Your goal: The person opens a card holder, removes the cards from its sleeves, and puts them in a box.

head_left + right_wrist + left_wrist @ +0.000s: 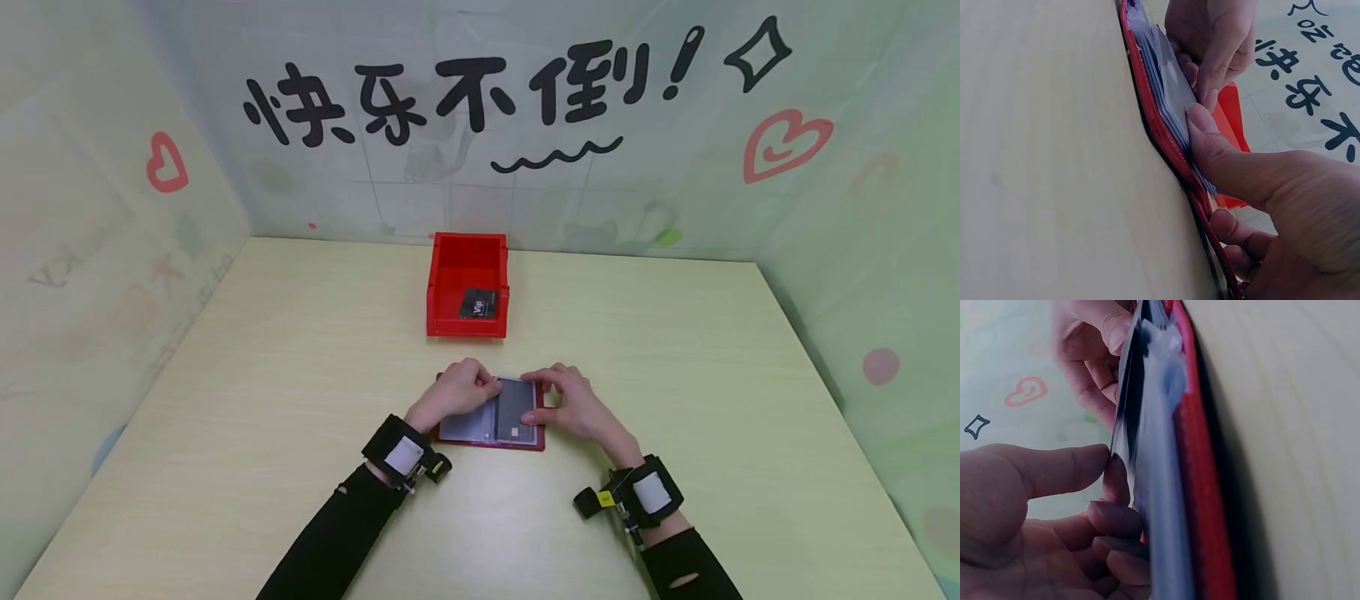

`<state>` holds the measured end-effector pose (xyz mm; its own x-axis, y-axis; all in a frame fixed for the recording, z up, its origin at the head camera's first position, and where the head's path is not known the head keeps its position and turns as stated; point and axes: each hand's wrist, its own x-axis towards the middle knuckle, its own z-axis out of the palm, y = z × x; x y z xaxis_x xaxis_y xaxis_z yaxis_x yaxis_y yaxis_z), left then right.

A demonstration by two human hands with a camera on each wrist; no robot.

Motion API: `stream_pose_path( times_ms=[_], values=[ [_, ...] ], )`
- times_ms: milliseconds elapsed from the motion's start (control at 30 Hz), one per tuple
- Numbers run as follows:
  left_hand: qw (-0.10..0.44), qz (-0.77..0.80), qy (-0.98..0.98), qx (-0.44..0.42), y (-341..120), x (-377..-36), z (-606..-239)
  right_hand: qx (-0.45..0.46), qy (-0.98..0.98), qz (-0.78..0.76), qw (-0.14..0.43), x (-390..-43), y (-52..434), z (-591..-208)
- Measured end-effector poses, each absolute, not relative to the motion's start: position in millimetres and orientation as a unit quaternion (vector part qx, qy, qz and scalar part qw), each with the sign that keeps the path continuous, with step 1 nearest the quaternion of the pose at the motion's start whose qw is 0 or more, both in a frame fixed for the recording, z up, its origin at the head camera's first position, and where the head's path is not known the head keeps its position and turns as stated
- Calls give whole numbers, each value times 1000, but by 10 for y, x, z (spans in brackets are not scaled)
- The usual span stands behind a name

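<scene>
On the table: red card holder (491, 439) lying open, just in front of the red bin (467, 285), near the front edge of the table (300, 358).
Left hand (453, 392): resting on the holder's left page, thumb and curled fingers pinching the edge of the clear plastic sleeves (1147, 456).
Right hand (568, 400): on the right page, thumb (1207, 140) pressing the sleeve stack, fingers curled under the cover's edge, so gripping the holder.
Grey card (514, 410): sitting in a sleeve on the right page, between both hands.
Bin contents: one black card (478, 303) lying flat inside.
Progress, as a judgement: one card apparently already in the bin, grey one not yet pulled out; whether others remain in the sleeves cannot be told.
</scene>
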<state>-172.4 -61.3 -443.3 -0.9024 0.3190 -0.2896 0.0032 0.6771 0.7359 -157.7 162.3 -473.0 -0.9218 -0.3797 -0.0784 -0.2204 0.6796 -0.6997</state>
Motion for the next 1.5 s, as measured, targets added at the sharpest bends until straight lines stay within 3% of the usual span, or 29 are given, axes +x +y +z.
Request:
stream_pose_path(
  times_ms=[367,1067,1500],
  values=[
    [203,382,897,92,-627,-1700,-4434,-161,912,-360,114,-1579,1618,-4724],
    [154,340,921,111,-652,-1599,-4421,-172,914,-353,101,-1575,1607,-4719],
    [178,370,907,90,-714,-1612,-4454,-173,915,-351,99,-1574,1605,-4730]
  ],
)
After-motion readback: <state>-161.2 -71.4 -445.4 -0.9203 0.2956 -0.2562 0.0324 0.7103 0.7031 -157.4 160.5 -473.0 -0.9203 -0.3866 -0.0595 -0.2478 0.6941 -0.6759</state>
